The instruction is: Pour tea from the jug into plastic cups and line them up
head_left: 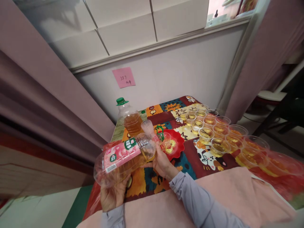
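Observation:
A large clear juice bottle [123, 155] with a pink label lies tilted almost sideways in both my hands, amber liquid along its lower side. My left hand [114, 193] supports the base end from below. Near the shoulder, my right hand [162, 161] holds the bottle, its fingers partly hidden underneath. A green ring handle [160, 133] shows by the mouth end, close to a clear plastic cup [167, 141] over a red scalloped plate [178, 152]. Whether the mouth touches the cup is unclear. Behind the bottle stands a stack of clear cups [147, 126].
A second juice bottle [133, 122] with a green cap stands upright at the back left, near a loose green cap [143, 111]. Several clear cups [219, 145] of yellow liquid crowd the table's right side. Curtains [71, 95] and a wall border the table.

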A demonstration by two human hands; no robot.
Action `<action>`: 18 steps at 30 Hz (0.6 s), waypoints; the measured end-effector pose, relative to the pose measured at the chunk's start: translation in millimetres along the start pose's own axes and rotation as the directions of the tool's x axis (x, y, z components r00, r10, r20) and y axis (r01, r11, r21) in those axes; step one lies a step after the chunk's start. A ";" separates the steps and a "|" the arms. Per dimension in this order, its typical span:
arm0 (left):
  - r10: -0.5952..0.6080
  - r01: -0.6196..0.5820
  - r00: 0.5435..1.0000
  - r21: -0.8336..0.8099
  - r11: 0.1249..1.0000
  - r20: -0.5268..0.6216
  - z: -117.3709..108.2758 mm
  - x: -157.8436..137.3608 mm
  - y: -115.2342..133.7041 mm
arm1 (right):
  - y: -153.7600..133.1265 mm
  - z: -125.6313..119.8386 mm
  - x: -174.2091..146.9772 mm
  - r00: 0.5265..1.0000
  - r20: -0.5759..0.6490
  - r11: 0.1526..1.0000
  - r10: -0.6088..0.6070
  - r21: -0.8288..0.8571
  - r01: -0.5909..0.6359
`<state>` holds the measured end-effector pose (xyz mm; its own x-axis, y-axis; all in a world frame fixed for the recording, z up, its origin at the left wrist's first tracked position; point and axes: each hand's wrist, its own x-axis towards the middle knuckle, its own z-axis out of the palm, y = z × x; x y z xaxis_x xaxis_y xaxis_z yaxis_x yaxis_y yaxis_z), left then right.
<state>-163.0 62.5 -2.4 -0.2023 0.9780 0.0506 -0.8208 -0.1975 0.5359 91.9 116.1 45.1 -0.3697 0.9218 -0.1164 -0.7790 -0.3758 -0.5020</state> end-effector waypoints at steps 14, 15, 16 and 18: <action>0.009 -0.011 0.997 0.034 0.999 0.071 -3.0 1.0 -0.6 | 0.2 -1.5 0.9 1.000 0.017 1.000 -0.008 -0.008 0.008; 0.011 -0.014 0.997 0.040 0.999 0.074 -1.7 0.7 -0.9 | 0.0 -1.5 0.8 1.000 0.017 1.000 -0.005 -0.008 0.006; 0.011 -0.014 0.997 0.046 0.999 0.073 -0.3 0.4 -1.3 | -0.2 -1.4 0.8 1.000 0.015 1.000 -0.002 -0.007 0.002; 0.009 -0.013 0.998 0.057 0.998 0.070 2.5 -0.3 -1.8 | -0.6 -1.4 0.8 1.000 0.010 1.000 0.005 -0.005 -0.005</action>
<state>-160.1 62.8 -1.3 -0.1720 0.9785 0.1141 -0.7861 -0.2061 0.5827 92.8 117.2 44.1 -0.3785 0.9190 -0.1105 -0.7748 -0.3799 -0.5054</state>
